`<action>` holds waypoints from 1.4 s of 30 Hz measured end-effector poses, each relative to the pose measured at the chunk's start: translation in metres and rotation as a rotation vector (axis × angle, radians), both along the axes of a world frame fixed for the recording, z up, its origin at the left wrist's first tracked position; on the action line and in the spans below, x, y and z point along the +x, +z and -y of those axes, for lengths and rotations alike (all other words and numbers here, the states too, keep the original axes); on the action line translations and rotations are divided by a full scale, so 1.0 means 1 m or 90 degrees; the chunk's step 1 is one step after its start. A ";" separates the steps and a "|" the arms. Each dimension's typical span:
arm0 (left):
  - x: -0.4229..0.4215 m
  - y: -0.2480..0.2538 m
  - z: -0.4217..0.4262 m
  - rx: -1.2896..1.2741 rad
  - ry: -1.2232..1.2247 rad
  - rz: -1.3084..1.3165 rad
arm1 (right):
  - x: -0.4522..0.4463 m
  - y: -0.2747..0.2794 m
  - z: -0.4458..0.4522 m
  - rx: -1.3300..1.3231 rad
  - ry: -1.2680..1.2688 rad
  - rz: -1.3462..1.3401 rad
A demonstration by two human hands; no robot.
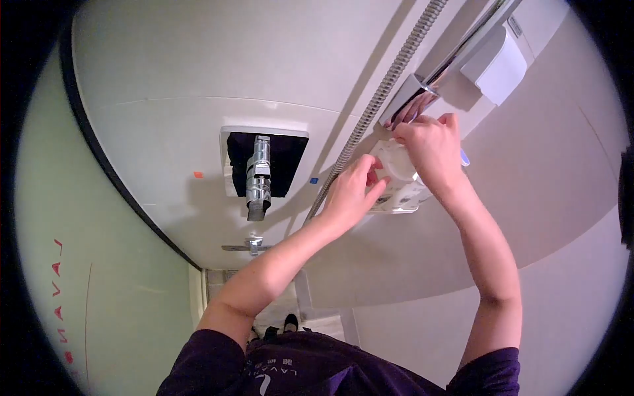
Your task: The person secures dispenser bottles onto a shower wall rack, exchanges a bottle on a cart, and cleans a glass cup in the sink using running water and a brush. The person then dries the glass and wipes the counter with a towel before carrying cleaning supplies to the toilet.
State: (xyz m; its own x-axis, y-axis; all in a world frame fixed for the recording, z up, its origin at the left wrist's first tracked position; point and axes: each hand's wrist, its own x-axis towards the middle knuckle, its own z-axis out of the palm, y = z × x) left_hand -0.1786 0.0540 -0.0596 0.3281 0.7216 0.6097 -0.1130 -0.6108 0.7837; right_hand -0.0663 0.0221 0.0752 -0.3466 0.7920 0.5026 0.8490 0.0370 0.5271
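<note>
A white container with dark printing point(398, 196) sits by the tiled wall, partly covered by my hands. My left hand point(353, 193) is at its left side, thumb and fingers apart, fingertips at or close to its edge. Over its top is my right hand point(432, 146), its fingers bent and drawn together near the far edge. Whatever those fingers pinch is hidden behind the hand. A chrome cylinder point(411, 102) at the lower end of the shower rail stands just beyond the right fingertips and mirrors them.
A ribbed metal shower hose point(376, 105) runs down past my left hand. A chrome mixer tap point(259, 175) on a black plate juts from the wall at left. A white holder point(495, 66) is at upper right. A green glass panel point(99, 264) stands far left.
</note>
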 end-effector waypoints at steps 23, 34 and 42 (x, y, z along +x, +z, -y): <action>0.008 0.058 -0.031 0.084 0.217 -0.156 | 0.005 -0.006 0.091 0.197 0.256 -0.414; 0.013 0.059 -0.028 0.095 0.237 -0.206 | 0.035 -0.104 0.151 0.007 0.221 -0.891; 0.014 0.045 -0.038 0.064 0.176 -0.141 | 0.027 -0.009 0.068 0.171 0.278 -0.336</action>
